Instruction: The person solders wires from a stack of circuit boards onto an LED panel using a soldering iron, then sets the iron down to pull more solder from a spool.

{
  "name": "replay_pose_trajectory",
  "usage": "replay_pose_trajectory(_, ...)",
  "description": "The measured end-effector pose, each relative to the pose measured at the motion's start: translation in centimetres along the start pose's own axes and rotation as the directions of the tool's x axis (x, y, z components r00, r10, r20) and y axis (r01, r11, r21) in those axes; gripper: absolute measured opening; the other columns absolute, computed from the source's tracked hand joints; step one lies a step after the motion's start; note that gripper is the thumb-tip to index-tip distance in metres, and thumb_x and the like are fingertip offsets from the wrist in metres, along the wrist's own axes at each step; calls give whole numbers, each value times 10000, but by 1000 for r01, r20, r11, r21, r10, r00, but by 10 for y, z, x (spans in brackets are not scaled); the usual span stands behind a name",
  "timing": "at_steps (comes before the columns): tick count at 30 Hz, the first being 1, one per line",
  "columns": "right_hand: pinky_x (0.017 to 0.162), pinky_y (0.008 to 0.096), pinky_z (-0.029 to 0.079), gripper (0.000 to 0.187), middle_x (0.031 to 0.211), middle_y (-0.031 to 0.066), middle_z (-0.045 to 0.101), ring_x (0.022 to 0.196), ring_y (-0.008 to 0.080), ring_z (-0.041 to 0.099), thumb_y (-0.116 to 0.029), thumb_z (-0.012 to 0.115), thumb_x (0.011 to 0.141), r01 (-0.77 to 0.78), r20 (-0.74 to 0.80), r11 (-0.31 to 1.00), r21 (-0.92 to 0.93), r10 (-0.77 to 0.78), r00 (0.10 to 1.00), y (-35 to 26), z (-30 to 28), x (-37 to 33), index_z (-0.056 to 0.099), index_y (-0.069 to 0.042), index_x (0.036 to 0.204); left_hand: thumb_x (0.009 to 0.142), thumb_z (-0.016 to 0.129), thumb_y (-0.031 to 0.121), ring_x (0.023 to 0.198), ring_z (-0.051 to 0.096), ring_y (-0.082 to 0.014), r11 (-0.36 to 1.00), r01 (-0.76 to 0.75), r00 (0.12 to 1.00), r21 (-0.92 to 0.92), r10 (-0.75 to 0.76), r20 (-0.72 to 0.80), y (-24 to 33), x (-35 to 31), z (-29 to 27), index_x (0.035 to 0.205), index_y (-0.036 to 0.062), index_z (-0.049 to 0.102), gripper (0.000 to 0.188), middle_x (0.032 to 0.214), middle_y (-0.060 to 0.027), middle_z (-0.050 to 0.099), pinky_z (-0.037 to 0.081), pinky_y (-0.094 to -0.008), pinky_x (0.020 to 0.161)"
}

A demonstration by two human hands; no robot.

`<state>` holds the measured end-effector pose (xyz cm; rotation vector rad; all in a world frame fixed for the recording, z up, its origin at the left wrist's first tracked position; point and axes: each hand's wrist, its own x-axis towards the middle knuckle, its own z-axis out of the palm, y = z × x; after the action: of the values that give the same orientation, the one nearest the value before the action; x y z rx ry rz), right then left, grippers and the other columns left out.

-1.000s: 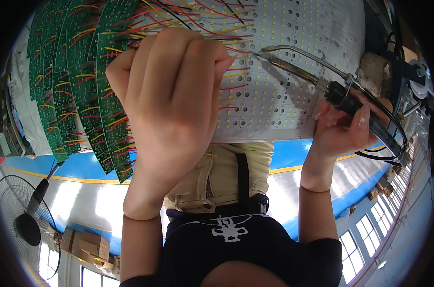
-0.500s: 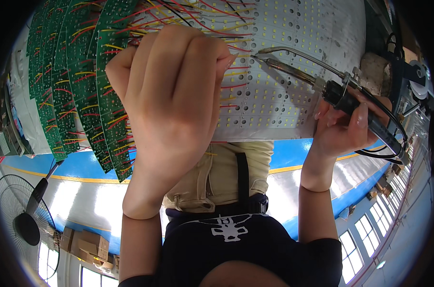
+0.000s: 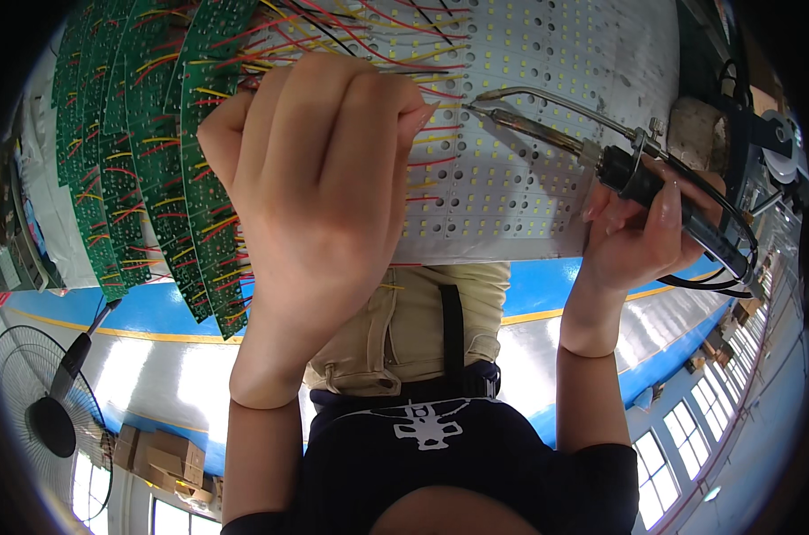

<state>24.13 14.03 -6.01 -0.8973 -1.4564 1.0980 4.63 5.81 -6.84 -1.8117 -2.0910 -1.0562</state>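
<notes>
My left hand [image 3: 311, 187] is closed in a pinch over the wires, its fingertips on a yellow wire [image 3: 447, 106] whose end lies on the white LED board [image 3: 520, 192]. In my right hand [image 3: 636, 245] is a black-handled soldering iron [image 3: 632, 178], held tilted, its tip at the end of that wire. A thin curved metal solder-feed tube [image 3: 565, 101] is clamped to the iron and ends just above the tip. More red and yellow wires [image 3: 435, 161] lie in a row along the board. My left hand hides their middle parts.
Green circuit boards [image 3: 168, 187] with red and yellow wires overlap on the left. A soldering stand with a pale block [image 3: 698, 134] is at the right edge of the bench. A black fan [image 3: 52, 426] stands lower left, near cardboard boxes [image 3: 172, 459].
The soldering iron and its tip have shifted slightly left. My left hand keeps its pinch almost in place.
</notes>
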Motion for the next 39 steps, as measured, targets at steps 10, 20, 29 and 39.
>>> replay_pose_trajectory(10, 372, 206, 382, 157, 809, 98, 495, 379, 116, 436, 40, 464, 800, 71, 7, 989, -129, -70, 998, 3, -3, 0, 472, 30, 956, 696, 661, 60, 720, 527, -137, 1000, 18, 1000, -18, -18, 11, 2, 2, 0, 747, 106, 580, 107, 752, 20, 569, 326, -273, 706)
replay_pose_trajectory(20, 364, 291, 407, 198, 592, 102, 504, 401, 151, 452, -131, 491, 849, -219, -69, 931, 293, 249, 966, -10, 6, 10, 485, 34, 958, 783, 547, 39, 906, 506, -223, 976, -67, 988, -206, 35, -154, 5, 5, -36, 984, -57, 506, 227, 981, -146, 538, 402, -310, 794)
replay_pose_trajectory(29, 407, 268, 358, 247, 602, 83, 505, 463, 121, 397, -159, 429, 881, -217, -26, 937, 275, 232, 972, -4, -33, -3, 503, 45, 1000, 620, 667, 70, 780, 444, -186, 930, 351, 931, 110, -359, 67, -5, -23, -119, 767, 87, 637, 151, 840, -52, 487, 346, -297, 673)
replay_pose_trajectory(39, 448, 252, 347, 267, 614, 65, 498, 479, 100, 382, -144, 419, 880, -254, -72, 934, 250, 279, 957, 2, -29, -5, 520, 54, 1026, 608, 685, 79, 790, 404, -208, 955, 137, 932, 262, -214, 293, -16, -49, -125, 767, 133, 617, 182, 864, -25, 483, 326, -316, 686)
